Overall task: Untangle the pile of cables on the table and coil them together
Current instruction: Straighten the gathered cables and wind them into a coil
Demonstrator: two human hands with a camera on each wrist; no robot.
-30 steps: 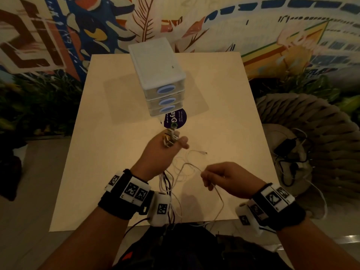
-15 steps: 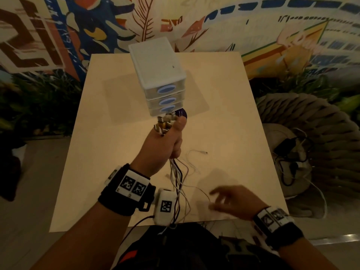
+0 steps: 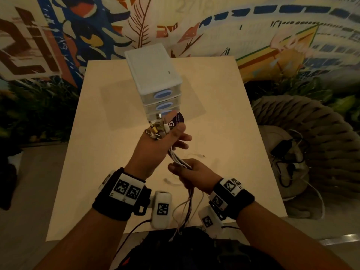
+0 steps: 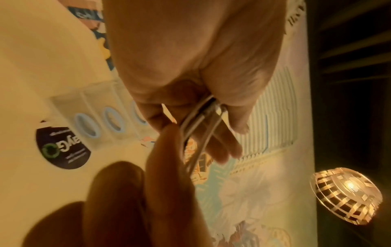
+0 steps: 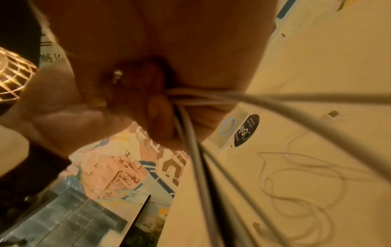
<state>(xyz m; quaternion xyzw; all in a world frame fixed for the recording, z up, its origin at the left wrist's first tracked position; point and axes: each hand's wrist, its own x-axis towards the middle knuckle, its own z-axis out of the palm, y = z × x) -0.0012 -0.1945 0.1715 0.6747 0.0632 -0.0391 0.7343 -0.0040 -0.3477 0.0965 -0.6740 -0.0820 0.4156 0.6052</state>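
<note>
Cable bundle (image 3: 178,159): mid-length hidden inside left hand (image 3: 155,149) and right hand (image 3: 191,175), lower strands lost against dark clothing below the wrists; plug types at the cluster (image 3: 157,128) above the left hand too small to tell.

Dim, warm amber light throughout, with grain. A glowing lamp (image 4: 347,196) glares in both wrist views, where close fingers and cables (image 5: 264,97) blur. Head view bends at its edges.

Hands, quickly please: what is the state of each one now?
Left hand: holds the cable bundle near its plugs.
Right hand: grips the same bundle lower down.
</note>
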